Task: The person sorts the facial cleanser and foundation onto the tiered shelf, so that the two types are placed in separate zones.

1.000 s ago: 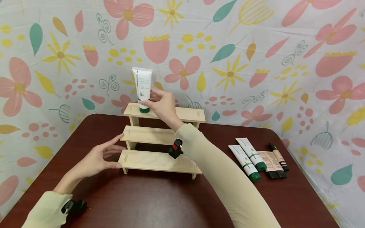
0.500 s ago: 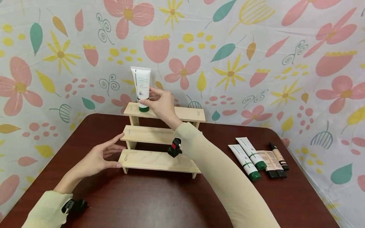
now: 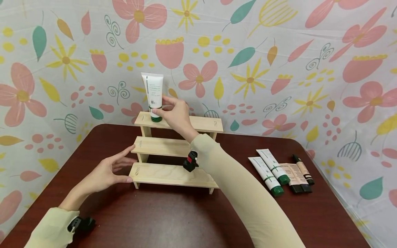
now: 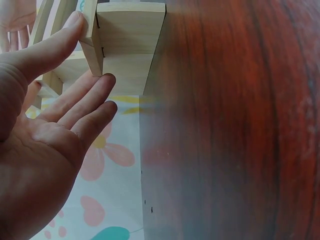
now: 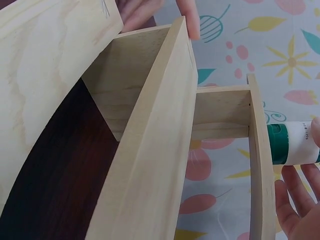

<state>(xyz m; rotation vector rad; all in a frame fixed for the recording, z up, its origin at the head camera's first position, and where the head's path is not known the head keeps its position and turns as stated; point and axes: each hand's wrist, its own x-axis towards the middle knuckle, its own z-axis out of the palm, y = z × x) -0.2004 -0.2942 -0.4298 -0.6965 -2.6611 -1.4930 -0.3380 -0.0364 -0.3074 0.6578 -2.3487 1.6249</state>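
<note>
A white squeeze tube point(image 3: 154, 90) with a green cap stands cap-down at the left end of the top tier of a three-step wooden display stand point(image 3: 169, 175). My right hand point(image 3: 177, 115) pinches its lower part between thumb and fingers. In the right wrist view, the green cap point(image 5: 278, 144) is right at the top board. At the stand's left side is my left hand point(image 3: 103, 172), its thumb tip on the bottom tier's front corner and its index fingertip at the middle tier's end. In the left wrist view, the fingers point(image 4: 95, 107) extend fairly straight beside the wood.
Two more white tubes with green caps, such as the nearer tube point(image 3: 266, 176), lie on the right of the dark wooden table point(image 3: 173, 220). Beside them lie beige tubes point(image 3: 294, 177) with black caps and a beige-and-black stick point(image 3: 303, 169). A floral cloth point(image 3: 248, 62) hangs behind.
The tube and my right hand have shifted very slightly to the left along the top tier. My left hand stays in place at the stand.
</note>
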